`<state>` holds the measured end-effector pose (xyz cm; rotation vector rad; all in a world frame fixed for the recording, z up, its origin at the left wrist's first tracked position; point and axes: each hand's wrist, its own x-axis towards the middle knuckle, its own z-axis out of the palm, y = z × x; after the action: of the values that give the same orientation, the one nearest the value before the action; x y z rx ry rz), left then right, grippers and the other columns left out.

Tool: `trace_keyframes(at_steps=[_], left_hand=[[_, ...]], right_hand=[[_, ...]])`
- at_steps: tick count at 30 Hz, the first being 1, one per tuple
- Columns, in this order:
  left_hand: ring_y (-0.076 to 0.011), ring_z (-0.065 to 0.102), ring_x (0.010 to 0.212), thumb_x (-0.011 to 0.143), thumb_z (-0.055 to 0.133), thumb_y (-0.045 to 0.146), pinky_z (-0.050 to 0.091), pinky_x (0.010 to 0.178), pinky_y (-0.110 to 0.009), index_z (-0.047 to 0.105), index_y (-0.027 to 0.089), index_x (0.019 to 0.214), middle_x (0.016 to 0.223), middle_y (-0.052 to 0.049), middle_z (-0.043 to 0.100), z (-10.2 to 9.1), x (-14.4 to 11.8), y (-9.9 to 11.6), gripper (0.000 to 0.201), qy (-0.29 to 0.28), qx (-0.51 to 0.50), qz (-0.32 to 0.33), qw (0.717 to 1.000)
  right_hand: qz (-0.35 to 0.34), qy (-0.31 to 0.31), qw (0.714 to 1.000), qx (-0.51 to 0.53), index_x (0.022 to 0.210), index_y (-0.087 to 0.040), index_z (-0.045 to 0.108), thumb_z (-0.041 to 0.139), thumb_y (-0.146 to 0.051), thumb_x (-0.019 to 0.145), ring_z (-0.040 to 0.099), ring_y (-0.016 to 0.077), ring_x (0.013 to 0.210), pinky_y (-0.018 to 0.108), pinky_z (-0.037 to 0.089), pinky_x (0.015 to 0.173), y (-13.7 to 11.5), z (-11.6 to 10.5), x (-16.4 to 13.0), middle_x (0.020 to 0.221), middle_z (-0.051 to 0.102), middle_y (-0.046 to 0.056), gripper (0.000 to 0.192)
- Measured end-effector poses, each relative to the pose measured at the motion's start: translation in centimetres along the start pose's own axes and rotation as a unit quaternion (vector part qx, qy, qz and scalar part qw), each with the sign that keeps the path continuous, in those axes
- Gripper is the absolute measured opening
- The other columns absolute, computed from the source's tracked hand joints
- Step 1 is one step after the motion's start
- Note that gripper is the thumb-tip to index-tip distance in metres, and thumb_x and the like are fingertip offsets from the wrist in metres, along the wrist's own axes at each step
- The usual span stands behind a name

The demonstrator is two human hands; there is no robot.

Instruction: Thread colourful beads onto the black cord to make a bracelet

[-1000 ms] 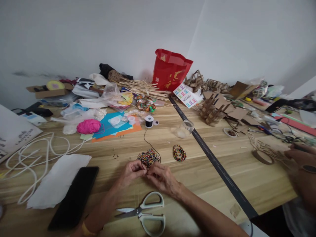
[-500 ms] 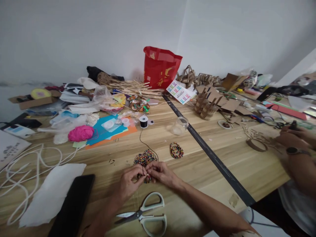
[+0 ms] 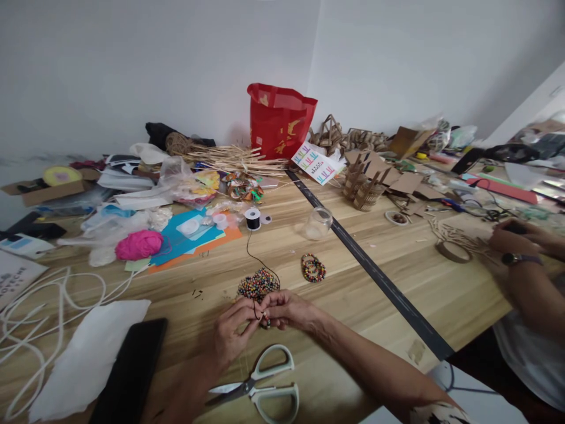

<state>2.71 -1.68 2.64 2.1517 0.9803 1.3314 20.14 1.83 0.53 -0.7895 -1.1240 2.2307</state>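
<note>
My left hand (image 3: 230,331) and my right hand (image 3: 286,310) meet fingertip to fingertip low on the wooden table (image 3: 344,306). Between them they pinch a black thread (image 3: 255,259) with a few strung beads at the fingertips. The thread runs back to a small black spool (image 3: 253,218). A pile of mixed coloured beads (image 3: 258,284) lies just beyond my fingers. A finished beaded ring (image 3: 313,268) rests to the right of the pile. White-handled scissors (image 3: 260,386) lie closed beneath my wrists.
A black phone (image 3: 130,371) and white sheet (image 3: 88,356) lie at left, with white cord (image 3: 39,306), pink yarn (image 3: 138,244), coloured paper (image 3: 194,235). A glass jar (image 3: 318,222), red bag (image 3: 279,121) and cardboard pieces (image 3: 375,182) stand behind. Another person's hands (image 3: 514,238) work at right.
The view has shifted right and a little down. My hands have pulled slightly back from the bead pile toward me, still joined on the thread. The other person's hands moved further into view.
</note>
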Motion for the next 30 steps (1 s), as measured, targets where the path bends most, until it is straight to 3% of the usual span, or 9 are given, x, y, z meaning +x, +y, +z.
trace_keyframes(at_steps=[10,24,30], left_hand=[[-0.0162,0.067,0.071,0.082,0.060,0.015,0.053,0.067,-0.025,0.062,0.017,0.069,0.074,-0.005,0.070,-0.2,-0.5,-1.2,0.014,0.013,-0.016,-0.044,0.999],[-0.0165,0.063,0.078,0.083,0.058,0.015,0.051,0.072,-0.027,0.060,0.017,0.070,0.081,-0.005,0.065,-0.4,-0.5,-1.2,0.014,-0.036,-0.012,-0.063,0.997],[-0.0161,0.062,0.077,0.084,0.057,0.013,0.049,0.070,-0.025,0.060,0.017,0.070,0.080,-0.004,0.063,-0.2,-0.5,-1.2,0.014,-0.045,-0.011,-0.036,0.998]], right_hand=[[-0.102,0.077,0.975,-0.179,0.077,-0.014,0.055,0.066,-0.057,0.072,0.040,0.0055,0.045,0.016,0.031,0.042,-1.0,0.6,-0.8,0.057,0.051,-0.004,0.045],[-0.152,0.104,0.946,-0.265,0.074,-0.016,0.050,0.057,-0.045,0.081,0.042,0.0094,0.055,0.020,0.031,0.051,-1.3,1.1,-1.1,0.062,0.049,-0.002,0.031],[-0.162,0.114,0.933,-0.299,0.073,-0.015,0.051,0.055,-0.031,0.082,0.040,0.0088,0.055,0.020,0.031,0.053,-0.8,0.6,-0.9,0.061,0.048,-0.004,0.019]])
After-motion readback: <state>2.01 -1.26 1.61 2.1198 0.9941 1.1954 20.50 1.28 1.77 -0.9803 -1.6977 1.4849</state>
